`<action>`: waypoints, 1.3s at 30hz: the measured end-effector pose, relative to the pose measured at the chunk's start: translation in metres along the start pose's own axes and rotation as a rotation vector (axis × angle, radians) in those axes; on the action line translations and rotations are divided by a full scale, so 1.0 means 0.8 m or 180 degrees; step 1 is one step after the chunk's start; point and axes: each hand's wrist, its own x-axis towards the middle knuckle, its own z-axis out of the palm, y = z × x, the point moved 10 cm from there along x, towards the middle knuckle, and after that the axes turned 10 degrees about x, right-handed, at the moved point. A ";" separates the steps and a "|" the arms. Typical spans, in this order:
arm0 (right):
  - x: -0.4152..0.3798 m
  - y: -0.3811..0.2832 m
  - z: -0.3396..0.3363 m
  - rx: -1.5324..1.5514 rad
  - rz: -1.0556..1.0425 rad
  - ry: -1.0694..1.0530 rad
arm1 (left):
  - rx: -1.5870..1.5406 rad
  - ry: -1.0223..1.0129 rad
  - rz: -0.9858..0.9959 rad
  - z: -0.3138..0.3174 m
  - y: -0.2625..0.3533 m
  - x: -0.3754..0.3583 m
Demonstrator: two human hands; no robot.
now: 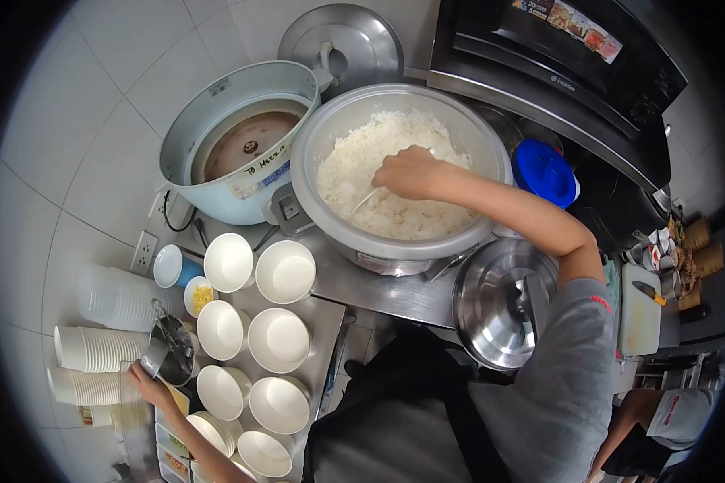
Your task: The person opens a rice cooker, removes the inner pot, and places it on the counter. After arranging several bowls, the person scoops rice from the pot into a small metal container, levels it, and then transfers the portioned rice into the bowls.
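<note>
In the head view, my right hand [411,172] is closed around a white rice paddle [364,201], whose lower end reaches into the cooked rice [407,217]. That rice fills much of a large grey rice pot [322,211]. At the lower left, my left hand [147,385] grips a small metal cup [155,356] beside a dark container of utensils [176,372]. Rows of white paper bowls [280,338] stand between my left arm and the counter edge; the insides I can see hold nothing.
A light-blue cooker body [234,205] stands left of the rice. Metal lids [491,298] lie near my right elbow and behind the pots. Stacked cups [97,350] line the wall. A blue lid [544,173] sits below the oven [556,72]. Another person [664,427] is at lower right.
</note>
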 end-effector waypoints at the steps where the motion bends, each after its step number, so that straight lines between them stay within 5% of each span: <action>1: -0.004 -0.001 -0.013 -0.0046 0.0022 -0.0022 | 0.0073 0.0236 -0.0290 0.002 -0.022 -0.006; 3: -0.006 0.005 -0.035 -0.0187 0.0053 0.0063 | -0.0035 0.0275 -0.0662 -0.008 -0.023 -0.009; 6: -0.008 0.003 -0.024 -0.0190 -0.0036 0.0145 | 0.0124 -0.0038 -0.0147 -0.018 0.015 -0.015; 10: 0.006 0.012 -0.053 0.0121 0.0039 0.0014 | 0.0144 0.0377 -0.0247 -0.084 0.015 -0.003; 17: 0.000 -0.032 -0.020 0.0280 -0.0564 0.0688 | -0.1226 -0.0363 0.0913 -0.214 0.234 -0.026; 21: -0.040 -0.019 -0.003 0.0731 -0.0079 0.0257 | -0.2033 -0.1231 0.1250 -0.195 0.354 -0.087; 26: -0.042 0.038 -0.053 0.1091 0.0550 0.0345 | -0.2168 -0.1311 0.1832 -0.180 0.461 -0.140; 30: -0.040 0.067 -0.057 -0.0653 0.0388 0.1411 | -0.2277 -0.1500 0.1584 -0.163 0.489 -0.150; 33: -0.017 0.087 -0.015 -0.0477 0.0907 0.0514 | -0.2631 -0.1584 0.1136 -0.135 0.486 -0.159; 39: 0.028 0.074 0.032 0.0443 0.0713 0.0109 | -0.3533 -0.2229 0.0013 -0.061 0.468 -0.189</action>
